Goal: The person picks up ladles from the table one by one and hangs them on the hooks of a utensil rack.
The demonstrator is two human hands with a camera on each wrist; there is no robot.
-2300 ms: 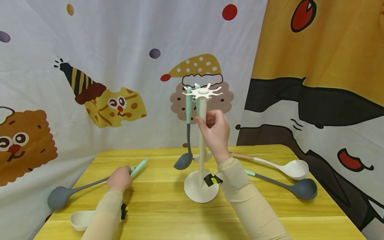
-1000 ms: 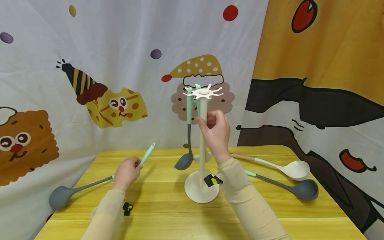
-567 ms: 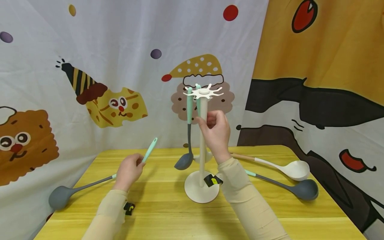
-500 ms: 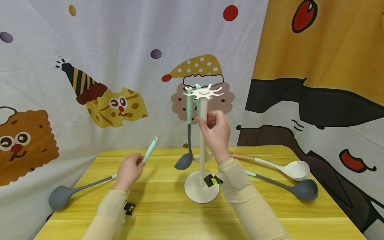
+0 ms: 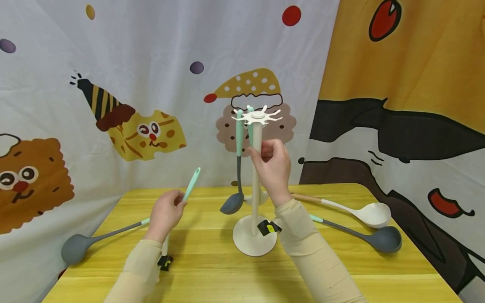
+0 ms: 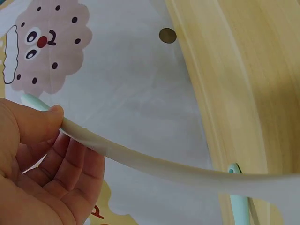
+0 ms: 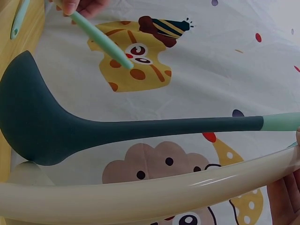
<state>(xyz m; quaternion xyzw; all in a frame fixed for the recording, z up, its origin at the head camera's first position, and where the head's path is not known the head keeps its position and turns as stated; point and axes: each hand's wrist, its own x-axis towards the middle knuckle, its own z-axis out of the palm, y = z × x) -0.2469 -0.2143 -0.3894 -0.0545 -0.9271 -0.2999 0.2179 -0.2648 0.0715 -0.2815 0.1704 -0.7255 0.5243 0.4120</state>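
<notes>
- Left of centre in the head view, the left hand [image 5: 164, 212] pinches a white utensil [image 5: 192, 184] between thumb and fingers, close to where its mint handle meets the pale shaft; the handle's tip points to the upper right.
- In the left wrist view, that shaft runs from the grasp towards the lower right edge; in the head view its lower end is hidden behind the forearm.
- Just right of centre, the right hand [image 5: 273, 168] grips the pole of a white stand [image 5: 257, 115], thumb on the near left side, below the ring of hooks.
- On the hooks' left side hangs a grey ladle [image 5: 232, 204] by its mint handle; a second mint handle [image 5: 250, 136] shows behind the pole.
- The yellow wooden table [image 5: 208, 269] fills the lower frame, with a dark-grey utensil [image 5: 75, 249] lying at its left, partly behind the left hand.
- At the table's right lie a white ladle [image 5: 373, 213] with a wooden handle and, just below it, a charcoal ladle [image 5: 384, 239].
- Across the upper frame, a cloth backdrop [image 5: 151, 54] carries cartoon food faces.
- The left forearm rises from the bottom left, its hand held above the table; the right slants up from the lower right, its hand higher in the frame. Both wear beige sleeves [image 5: 318, 256].
</notes>
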